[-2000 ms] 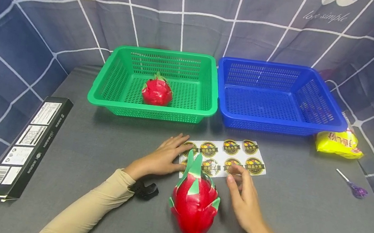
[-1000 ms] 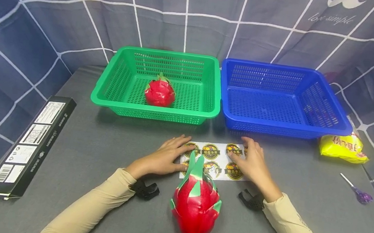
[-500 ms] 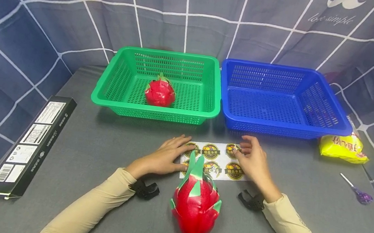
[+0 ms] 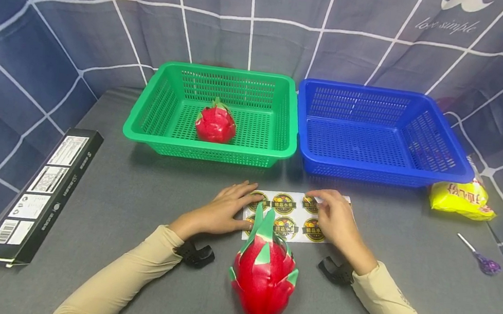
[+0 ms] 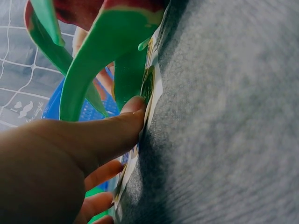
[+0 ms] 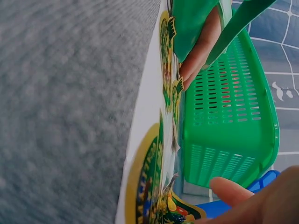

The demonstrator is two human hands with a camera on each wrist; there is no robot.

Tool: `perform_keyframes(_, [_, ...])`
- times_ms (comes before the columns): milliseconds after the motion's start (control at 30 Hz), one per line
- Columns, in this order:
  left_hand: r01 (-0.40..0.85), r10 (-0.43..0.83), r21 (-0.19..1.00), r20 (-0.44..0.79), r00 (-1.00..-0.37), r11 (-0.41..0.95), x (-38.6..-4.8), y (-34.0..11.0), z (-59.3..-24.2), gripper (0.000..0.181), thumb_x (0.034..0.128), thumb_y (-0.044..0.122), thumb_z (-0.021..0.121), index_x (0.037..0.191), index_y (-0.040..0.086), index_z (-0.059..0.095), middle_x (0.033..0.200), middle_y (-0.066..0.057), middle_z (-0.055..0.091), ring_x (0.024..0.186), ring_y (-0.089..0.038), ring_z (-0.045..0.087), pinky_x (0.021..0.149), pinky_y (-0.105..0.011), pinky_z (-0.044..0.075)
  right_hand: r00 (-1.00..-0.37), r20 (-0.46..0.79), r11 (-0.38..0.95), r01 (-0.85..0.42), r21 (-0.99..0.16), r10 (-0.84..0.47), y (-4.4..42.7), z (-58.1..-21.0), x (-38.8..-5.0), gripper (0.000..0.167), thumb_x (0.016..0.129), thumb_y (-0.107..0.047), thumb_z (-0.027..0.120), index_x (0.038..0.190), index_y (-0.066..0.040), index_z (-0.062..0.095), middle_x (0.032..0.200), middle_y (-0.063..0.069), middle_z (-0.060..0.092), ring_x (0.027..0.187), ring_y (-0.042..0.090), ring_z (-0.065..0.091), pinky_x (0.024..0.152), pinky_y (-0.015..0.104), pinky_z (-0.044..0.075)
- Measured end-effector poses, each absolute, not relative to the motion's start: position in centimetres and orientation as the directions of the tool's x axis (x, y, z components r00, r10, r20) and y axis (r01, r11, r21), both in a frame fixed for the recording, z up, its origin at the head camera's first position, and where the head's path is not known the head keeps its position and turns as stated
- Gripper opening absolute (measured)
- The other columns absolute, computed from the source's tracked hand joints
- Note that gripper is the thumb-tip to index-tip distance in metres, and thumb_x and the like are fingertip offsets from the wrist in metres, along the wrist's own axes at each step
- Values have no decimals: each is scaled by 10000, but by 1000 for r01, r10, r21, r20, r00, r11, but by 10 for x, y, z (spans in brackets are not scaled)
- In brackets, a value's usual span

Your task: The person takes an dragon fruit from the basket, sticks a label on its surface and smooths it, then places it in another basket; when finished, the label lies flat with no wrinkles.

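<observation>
A white sheet (image 4: 300, 215) of round fruit stickers lies flat on the table, its upper right part behind the right hand. My left hand (image 4: 219, 213) rests on the sheet's left end, fingers spread and thumb down on the paper. My right hand (image 4: 339, 224) is over the right half, thumb and forefinger pinching an upper-row sticker (image 4: 309, 205). Part of that sticker (image 6: 184, 209) stands up off the paper in the right wrist view. A red dragon fruit (image 4: 264, 283) with green leaf tips lies just in front of the sheet, between my forearms, its tips overlapping the sheet.
Behind the sheet, a green basket (image 4: 208, 146) holds another dragon fruit (image 4: 216, 125). Beside it stands a blue basket (image 4: 385, 170). A yellow packet (image 4: 463, 198) and a purple lollipop (image 4: 487, 264) lie at the right. At the left is a long black box (image 4: 58, 192).
My right hand has come over the sheet from the near right, and its fingertips have since moved left onto the upper sticker. My left hand has stayed on the sheet.
</observation>
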State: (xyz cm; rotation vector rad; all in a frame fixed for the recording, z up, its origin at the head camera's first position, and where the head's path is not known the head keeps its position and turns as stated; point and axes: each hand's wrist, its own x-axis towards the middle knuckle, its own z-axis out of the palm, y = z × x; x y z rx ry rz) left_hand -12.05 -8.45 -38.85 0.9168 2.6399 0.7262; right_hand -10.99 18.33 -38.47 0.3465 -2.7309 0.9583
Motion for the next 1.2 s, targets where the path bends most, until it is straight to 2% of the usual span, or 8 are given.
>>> perform_keyframes(133, [503, 633, 533, -83, -769, 680, -121, -84, -389, 641, 810, 349, 645, 1377, 209, 380, 1500, -57, 228, 1405, -251, 122, 1122, -497, 113, -945, 268, 769, -311, -558, -187, 185, -386, -111, 436, 711, 155, 407, 971, -55, 687, 1010, 159, 655, 992, 335, 571, 881, 470, 403])
perform_keyframes(367, [508, 637, 534, -77, -767, 676, -121, -85, -389, 636, 816, 353, 635, 1379, 209, 378, 1500, -58, 231, 1405, -248, 126, 1123, -494, 114, -944, 248, 787, -319, -529, -216, 188, -389, -114, 453, 696, 162, 377, 963, -29, 690, 958, 152, 668, 908, 331, 573, 842, 434, 393])
perform_keyframes(500, [506, 636, 535, -78, -768, 677, -121, -85, -388, 636, 815, 348, 637, 1379, 208, 377, 1501, -55, 229, 1404, -246, 127, 1122, -494, 116, -953, 234, 780, -294, -553, -194, 190, -389, -115, 467, 685, 156, 381, 970, -40, 694, 953, 143, 676, 857, 310, 557, 802, 418, 378])
perform_keyframes(667, [500, 633, 534, -88, -769, 682, -121, -85, -388, 644, 812, 349, 640, 1382, 213, 371, 1503, -49, 222, 1405, -243, 122, 1122, -496, 113, -974, 191, 761, -218, -611, -126, 193, -386, -115, 423, 694, 107, 452, 1016, -43, 682, 981, 142, 669, 824, 269, 523, 776, 389, 354])
perform_keyframes(833, [512, 639, 530, -77, -765, 676, -121, -85, -389, 646, 810, 357, 641, 1379, 208, 376, 1501, -58, 227, 1404, -255, 128, 1120, -504, 117, -981, 171, 739, -181, -649, -90, 196, -382, -115, 422, 675, 83, 512, 1036, -59, 678, 933, 112, 662, 713, 192, 460, 671, 283, 342])
perform_keyframes(1000, [512, 641, 540, -69, -765, 669, -122, -85, -389, 656, 813, 368, 639, 1384, 190, 368, 1498, -72, 234, 1402, -264, 137, 1116, -508, 127, -984, 150, 702, -171, -692, -93, 195, -375, -113, 421, 682, 73, 539, 1051, -77, 675, 942, 93, 668, 669, 128, 477, 594, 209, 394])
perform_keyframes(1100, [485, 625, 572, -61, -779, 661, -123, -86, -387, 632, 832, 356, 623, 1382, 175, 370, 1486, -100, 253, 1395, -289, 154, 1106, -524, 162, -989, 116, 669, -151, -728, -96, 194, -370, -111, 410, 702, 60, 556, 1066, -92, 671, 989, 86, 672, 636, 104, 501, 556, 198, 418])
perform_keyframes(1200, [440, 574, 611, -27, -819, 657, -122, -87, -382, 555, 876, 326, 572, 1370, 155, 386, 1448, -131, 312, 1364, -299, 237, 1086, -513, 237, -990, 93, 643, -142, -752, -110, 191, -364, -107, 364, 737, 29, 587, 1064, -104, 674, 1008, 80, 676, 605, 78, 513, 531, 199, 426])
